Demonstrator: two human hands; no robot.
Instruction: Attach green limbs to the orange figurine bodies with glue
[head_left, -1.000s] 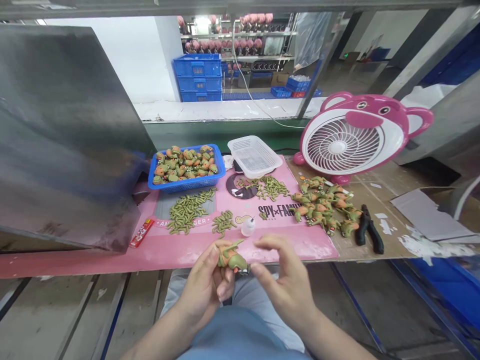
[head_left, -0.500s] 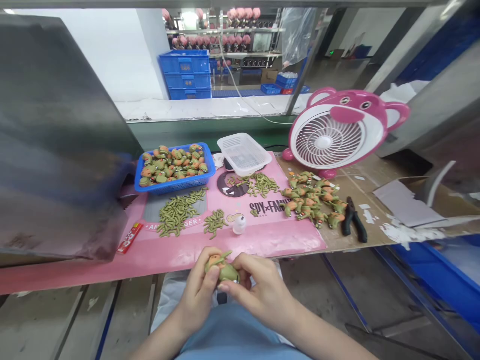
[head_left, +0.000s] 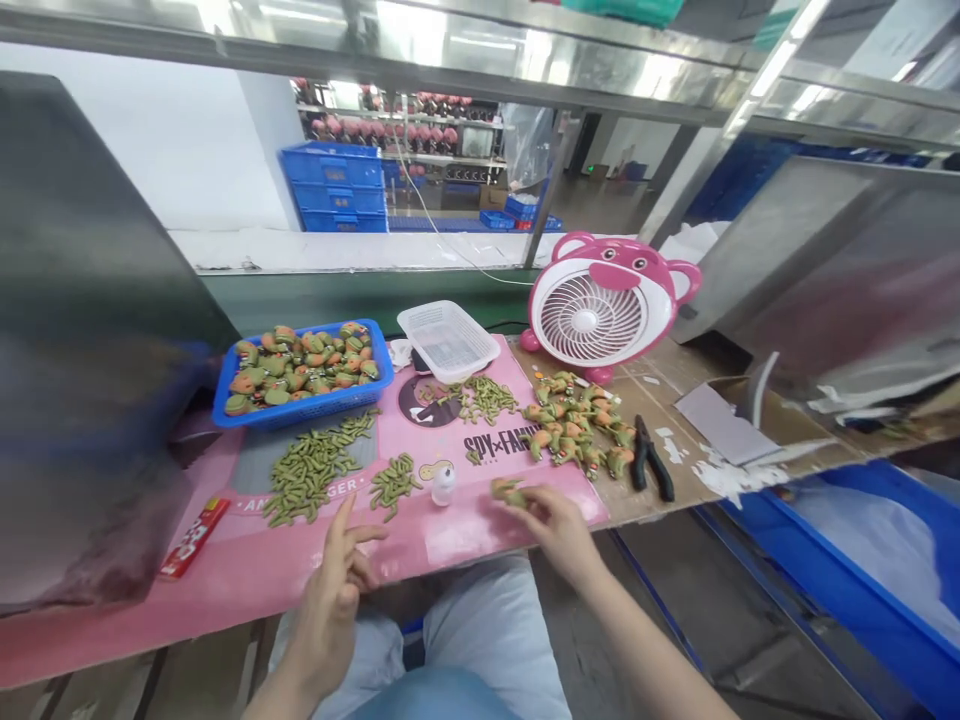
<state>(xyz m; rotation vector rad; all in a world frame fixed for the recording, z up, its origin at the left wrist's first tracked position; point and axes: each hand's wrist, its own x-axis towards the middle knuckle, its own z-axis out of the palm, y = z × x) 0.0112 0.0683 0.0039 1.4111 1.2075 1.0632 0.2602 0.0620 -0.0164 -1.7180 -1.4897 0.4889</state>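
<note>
A green and orange figure (head_left: 508, 491) is held in the fingertips of my right hand (head_left: 551, 525), above the pink mat's right part. My left hand (head_left: 330, 600) has its fingers apart and holds nothing, at the mat's front edge. Small green curved pieces (head_left: 307, 470) lie in a large pile on the left, with a smaller pile (head_left: 394, 482) beside a small white bottle (head_left: 443, 484). More green pieces (head_left: 487, 398) lie near the white basket (head_left: 450, 340). Assembled figures (head_left: 574, 425) are grouped at the right, and a blue basket (head_left: 304, 402) holds round green and orange parts.
Black-handled pliers (head_left: 652, 462) lie right of the figures. A pink fan (head_left: 600, 305) stands behind them. At the left are a red packet (head_left: 193, 540) and a large dark panel (head_left: 82, 350). A cardboard piece (head_left: 724, 425) lies far right.
My hands have parted. The right one has moved forward and right with the figure; the left one has let go and opened to the left. The camera view has shifted.
</note>
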